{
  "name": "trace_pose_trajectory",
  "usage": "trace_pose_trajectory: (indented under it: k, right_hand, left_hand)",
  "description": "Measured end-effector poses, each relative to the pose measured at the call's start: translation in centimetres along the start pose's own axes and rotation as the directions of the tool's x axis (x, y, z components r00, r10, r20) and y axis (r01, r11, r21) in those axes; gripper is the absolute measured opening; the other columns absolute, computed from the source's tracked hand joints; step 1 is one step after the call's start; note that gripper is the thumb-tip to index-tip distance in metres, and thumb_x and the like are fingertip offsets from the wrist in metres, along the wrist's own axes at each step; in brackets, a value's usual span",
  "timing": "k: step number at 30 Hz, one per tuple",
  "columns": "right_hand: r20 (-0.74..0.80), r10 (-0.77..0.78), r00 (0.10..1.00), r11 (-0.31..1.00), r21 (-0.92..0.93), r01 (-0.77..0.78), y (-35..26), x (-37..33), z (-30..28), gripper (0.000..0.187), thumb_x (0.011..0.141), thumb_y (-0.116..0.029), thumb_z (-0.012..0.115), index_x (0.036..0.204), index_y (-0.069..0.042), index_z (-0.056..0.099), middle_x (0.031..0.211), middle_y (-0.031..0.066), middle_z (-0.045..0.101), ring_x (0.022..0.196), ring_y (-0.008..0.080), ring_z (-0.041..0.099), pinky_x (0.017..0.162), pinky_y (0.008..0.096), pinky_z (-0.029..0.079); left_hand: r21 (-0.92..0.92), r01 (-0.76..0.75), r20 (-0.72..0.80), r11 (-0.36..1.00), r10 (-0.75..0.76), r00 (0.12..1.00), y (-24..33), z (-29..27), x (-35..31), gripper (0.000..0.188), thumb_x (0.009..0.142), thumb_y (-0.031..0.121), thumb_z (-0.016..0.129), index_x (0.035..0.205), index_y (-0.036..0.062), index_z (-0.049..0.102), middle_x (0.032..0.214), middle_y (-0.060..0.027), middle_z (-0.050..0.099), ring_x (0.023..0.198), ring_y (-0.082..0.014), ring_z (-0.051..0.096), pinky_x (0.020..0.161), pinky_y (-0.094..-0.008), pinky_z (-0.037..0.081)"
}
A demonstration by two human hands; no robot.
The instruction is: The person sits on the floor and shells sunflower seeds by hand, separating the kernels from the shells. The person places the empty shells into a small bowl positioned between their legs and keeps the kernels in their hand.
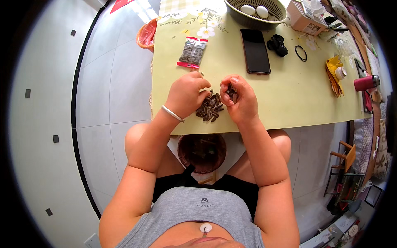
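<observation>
A small heap of dark striped sunflower seeds (210, 108) lies on the table near its front edge. My left hand (186, 94), with a white bracelet at the wrist, hovers at the heap's left side. Its thumb and forefinger are bent with a gap between them, and nothing shows in that gap; the other fingers are partly hidden. To the right of the heap, my right hand (243, 99) is turned palm inward, its fingers curled round several sunflower seeds. Beyond my left hand lies a clear packet (192, 52) with red ends, holding more seeds.
A black phone (255, 51) lies beyond my right hand, beside a small black object (278, 45) and a black hair tie (301, 53). A basket (275, 20) with two eggs stands at the back. Below the table edge, between my knees, is a dark bin (202, 167).
</observation>
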State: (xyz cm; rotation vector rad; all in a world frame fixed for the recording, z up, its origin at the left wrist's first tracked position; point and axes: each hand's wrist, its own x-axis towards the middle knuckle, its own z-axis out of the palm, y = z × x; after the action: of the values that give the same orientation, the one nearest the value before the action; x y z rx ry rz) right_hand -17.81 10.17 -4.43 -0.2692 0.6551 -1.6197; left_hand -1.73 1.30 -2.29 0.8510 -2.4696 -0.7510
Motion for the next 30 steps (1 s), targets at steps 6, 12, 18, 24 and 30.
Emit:
trace_pose_trajectory:
  k: [6,12,18,24,30]
  right_hand:
    - [-0.038,0.028,0.999,0.999,-0.027,-0.029,0.0,0.2,-0.7,0.020,0.096,-0.019,0.055,0.088,-0.002,0.060,0.072,0.0039,0.054,0.053,0.0100,0.045,0.044,0.0210,0.030]
    - [-0.100,0.051,0.994,0.998,-0.034,-0.055,-0.1,0.2,0.0,0.012,0.095,-0.010,0.055,0.095,0.000,0.062,0.073,0.0036,0.055,0.053,0.0086,0.045,0.043,0.0194,0.029]
    - [-0.111,0.066,0.992,0.979,-0.184,-0.085,-0.1,0.3,-0.2,0.009,0.092,-0.006,0.059,0.097,0.000,0.063,0.075,0.0017,0.057,0.055,0.0062,0.046,0.045,0.0185,0.031]
    - [-0.082,0.055,0.995,0.965,-0.251,-0.074,0.9,-0.1,0.3,0.007,0.091,-0.006,0.063,0.094,0.000,0.063,0.075,-0.0006,0.057,0.057,0.0032,0.046,0.047,0.0171,0.032]
    - [-0.059,-0.054,0.997,0.946,-0.323,0.032,1.0,-0.3,-0.1,0.005,0.090,-0.004,0.065,0.092,0.000,0.063,0.072,-0.0029,0.057,0.059,0.0021,0.046,0.049,0.0166,0.033]
  left_hand:
    - [0.178,-0.039,0.040,0.983,0.033,0.999,0.4,1.3,-0.3,0.010,0.076,0.005,0.068,0.086,0.0072,0.068,0.083,-0.0107,0.061,0.076,-0.0309,0.061,0.068,-0.0404,0.050]
    - [0.143,-0.047,0.036,0.989,0.042,0.998,1.1,1.2,0.0,0.010,0.076,0.002,0.064,0.083,0.0048,0.059,0.077,-0.0127,0.056,0.073,-0.0338,0.058,0.066,-0.0426,0.048]
    - [-0.271,0.055,-0.157,0.961,-0.100,0.982,2.0,0.6,0.2,0.015,0.080,-0.004,0.066,0.095,0.0011,0.065,0.083,-0.0108,0.063,0.072,-0.0210,0.062,0.065,-0.0318,0.050]
    - [-0.275,-0.147,-0.302,0.950,0.059,0.952,2.2,0.4,0.3,0.014,0.079,-0.004,0.070,0.092,0.0003,0.070,0.080,-0.0099,0.066,0.070,-0.0184,0.064,0.061,-0.0294,0.050]
    - [0.041,-0.215,-0.300,0.976,0.218,0.929,2.1,1.0,0.0,0.015,0.077,-0.002,0.070,0.090,0.0028,0.069,0.075,-0.0105,0.065,0.064,-0.0251,0.062,0.056,-0.0328,0.050]
